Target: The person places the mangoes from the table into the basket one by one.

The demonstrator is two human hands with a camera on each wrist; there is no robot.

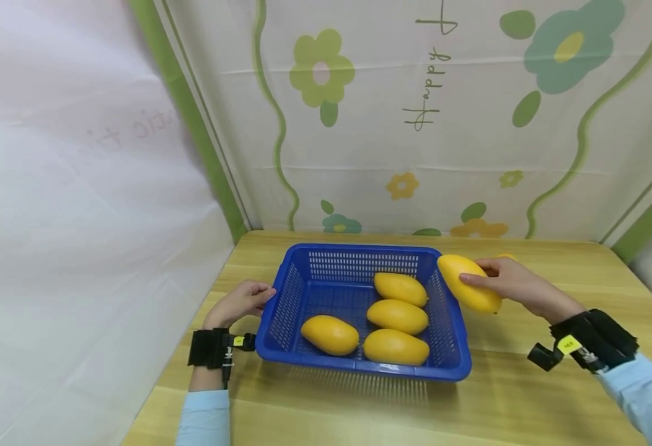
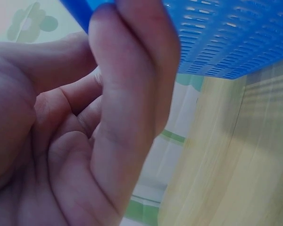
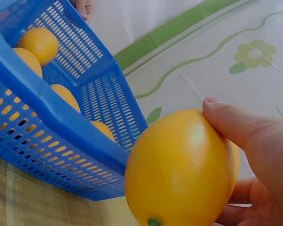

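Observation:
A blue plastic basket (image 1: 331, 296) with slotted walls sits on the table, several yellow mangoes (image 1: 396, 316) lying in it, mostly toward its right side. My left hand (image 1: 243, 303) grips the basket's left rim between thumb and fingers; the left wrist view shows the bent fingers (image 2: 132, 70) up at that rim. In my right hand (image 1: 512, 282) is another yellow mango (image 1: 468, 284), held by its right side just outside the basket's right rim. Its small green stem end faces the camera in the right wrist view, where the right thumb (image 3: 231, 120) lies along the top.
Behind my right hand, a bit of another yellow fruit (image 1: 507, 256) shows on the wooden table (image 1: 532, 384). A white curtain (image 1: 359, 142) with printed flowers hangs along the table's back edge, and a white sheet (image 1: 80, 217) closes off the left side.

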